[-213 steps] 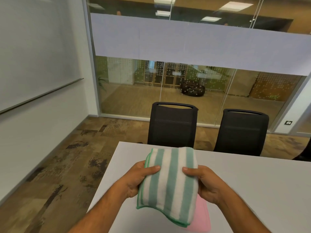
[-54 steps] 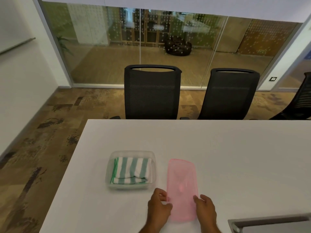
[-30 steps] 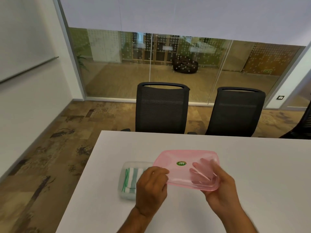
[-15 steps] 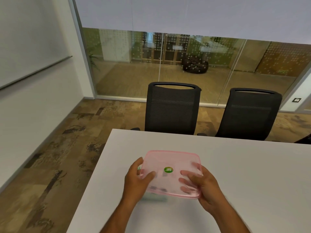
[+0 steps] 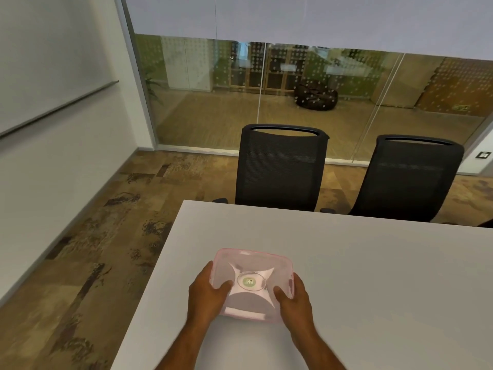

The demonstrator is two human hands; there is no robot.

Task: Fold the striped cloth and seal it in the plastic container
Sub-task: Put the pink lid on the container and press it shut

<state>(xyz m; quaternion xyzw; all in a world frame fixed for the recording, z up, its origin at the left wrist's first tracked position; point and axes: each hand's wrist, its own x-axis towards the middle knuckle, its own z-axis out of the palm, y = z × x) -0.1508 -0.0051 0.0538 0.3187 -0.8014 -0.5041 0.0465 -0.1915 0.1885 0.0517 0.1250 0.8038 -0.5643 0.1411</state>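
A pink translucent lid (image 5: 252,265) with a round green sticker lies flat over the plastic container on the white table (image 5: 373,276), close to the table's left edge. The lid hides the container and the striped cloth inside it. My left hand (image 5: 205,297) grips the lid's left side, thumb on top. My right hand (image 5: 293,300) grips the right side in the same way, thumb pressed on the lid.
Two black mesh office chairs (image 5: 280,169) (image 5: 405,180) stand at the table's far edge. Beyond them runs a glass wall (image 5: 266,89). The table's left edge drops to a brown patterned floor (image 5: 88,249). A white wall with a rail is at left.
The pink lid has come down from a tilted hold in the air to lie flat over the container. The cloth, seen in the box earlier, is now covered.
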